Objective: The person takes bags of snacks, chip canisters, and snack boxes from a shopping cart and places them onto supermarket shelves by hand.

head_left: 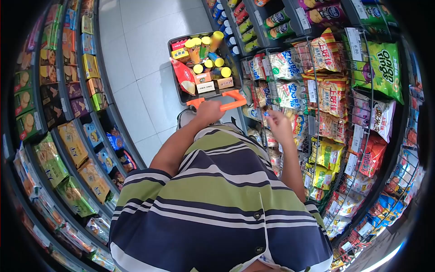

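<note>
My left hand (209,112) is wrapped round the orange handle (234,105) of a black shopping basket (183,98). In the basket lie several yellow-lidded canisters (205,45), a red-and-white bag (183,77) and small boxes (205,87). My right hand (279,125) is raised beside the wire rack on the right, close to the hanging snack bags (297,124). Its fingertips are pressed together near a small blue-and-white patch; whether that patch is part of a packet in the fingers cannot be made out.
Shelves with boxed and bagged biscuits (72,140) run along the left. To the right, wire racks hold puffed snack bags (328,54), a green onion ring bag (378,68) and price tags. Canisters (278,25) stand farther up. Pale floor tiles (136,54) line the aisle.
</note>
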The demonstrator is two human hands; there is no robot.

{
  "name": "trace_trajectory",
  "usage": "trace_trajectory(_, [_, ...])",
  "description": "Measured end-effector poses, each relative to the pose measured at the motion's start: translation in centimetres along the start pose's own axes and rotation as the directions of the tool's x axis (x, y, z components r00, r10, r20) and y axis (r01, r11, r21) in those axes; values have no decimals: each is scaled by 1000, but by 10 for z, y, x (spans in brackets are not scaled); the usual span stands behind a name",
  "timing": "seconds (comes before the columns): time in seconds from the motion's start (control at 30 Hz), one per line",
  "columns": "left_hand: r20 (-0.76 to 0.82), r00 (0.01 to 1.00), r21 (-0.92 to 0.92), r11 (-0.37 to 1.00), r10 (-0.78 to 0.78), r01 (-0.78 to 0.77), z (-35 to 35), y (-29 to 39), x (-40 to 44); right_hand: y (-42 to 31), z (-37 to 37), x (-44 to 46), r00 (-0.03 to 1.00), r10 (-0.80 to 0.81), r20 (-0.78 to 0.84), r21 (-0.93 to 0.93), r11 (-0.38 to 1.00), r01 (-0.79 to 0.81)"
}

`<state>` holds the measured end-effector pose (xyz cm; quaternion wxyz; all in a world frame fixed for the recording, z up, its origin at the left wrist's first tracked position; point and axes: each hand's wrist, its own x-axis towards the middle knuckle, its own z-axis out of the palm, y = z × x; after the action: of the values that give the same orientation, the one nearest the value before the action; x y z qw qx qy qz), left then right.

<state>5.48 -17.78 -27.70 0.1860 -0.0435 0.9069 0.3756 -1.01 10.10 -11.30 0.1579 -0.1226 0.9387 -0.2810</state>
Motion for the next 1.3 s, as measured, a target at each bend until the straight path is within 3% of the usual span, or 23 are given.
trace_trajectory(0.1, [-5,1000,-29,1000,11,-11,-2,-2,2,83,46,-35,963,237,126,-86,970,-227])
trace_trajectory(0.17, [2,1000,-39,999,10,-10,-2,-3,5,154,76,-72,939,288,189,6,956,-294])
trace_trajectory(0.23, [18,1000,-37,999,4,-3,3,-7,10,225,102,-116,833,472,287,-42,875,-482])
trace_trajectory(0.33, [0,1000,-45,999,2,-2,1,-8,14,231,101,-162,695,637,334,-123,760,-638])
trace_trajectory(0.43, [4,1000,-54,999,-8,8,-4,-7,19,219,98,-177,661,676,327,-84,717,-692])
trace_trajectory(0.63, [-48,999,-65,998,-4,1,-11,-9,37,180,107,-114,720,616,319,179,707,-684])
trace_trajectory(0.73, [-82,996,-82,996,-39,32,-17,-9,49,139,99,-68,684,621,382,433,533,-727])
trace_trajectory(0.83, [-65,996,-96,994,-65,58,-30,-8,61,129,105,-36,784,535,313,481,623,-617])
trace_trajectory(0.97, [-92,994,-90,995,-60,52,-45,-15,80,150,111,-6,772,488,408,424,647,-634])
trace_trajectory(1.13, [-76,992,-70,993,-101,96,-68,-28,106,150,111,24,750,554,361,102,776,-623])
trace_trajectory(1.23, [-85,990,-36,993,-116,113,-86,-37,120,182,118,49,871,391,296,20,910,-415])
trace_trajectory(1.3, [-89,988,-4,992,-127,127,-102,-43,130,176,114,78,872,389,297,29,909,-416])
